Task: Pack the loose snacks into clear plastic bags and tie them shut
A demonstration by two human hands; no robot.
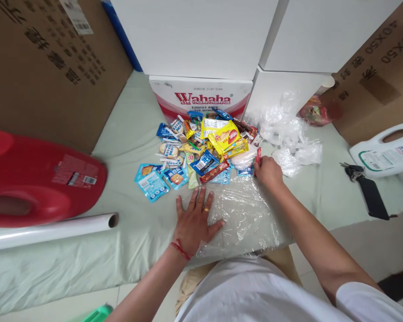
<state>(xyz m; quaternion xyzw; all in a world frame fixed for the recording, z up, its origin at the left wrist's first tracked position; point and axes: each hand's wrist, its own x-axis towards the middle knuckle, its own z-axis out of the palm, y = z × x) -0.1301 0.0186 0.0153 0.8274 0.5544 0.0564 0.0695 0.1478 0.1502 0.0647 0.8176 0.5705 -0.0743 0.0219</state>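
My left hand point(195, 221) lies flat with its fingers spread, at the left side of a clear plastic bag point(243, 214) on the cloth. My right hand point(269, 172) is closed on a small red snack packet point(258, 156) at the right edge of a snack heap. In the heap are a yellow biscuit packet point(225, 136), a dark blue packet point(204, 162), a dark red bar point(215, 172) and a pale green stick packet point(191, 170). Several light blue packets point(153, 184) lie at its near left. My right fingertips are partly hidden.
Behind the heap stands a Wahaha carton point(201, 96). Crumpled clear bags point(285, 129) lie to the right, beyond them a white jug point(386, 150) and a black phone-like object with keys point(372, 197). On the left are a red jug point(43, 179) and a white roll point(53, 230).
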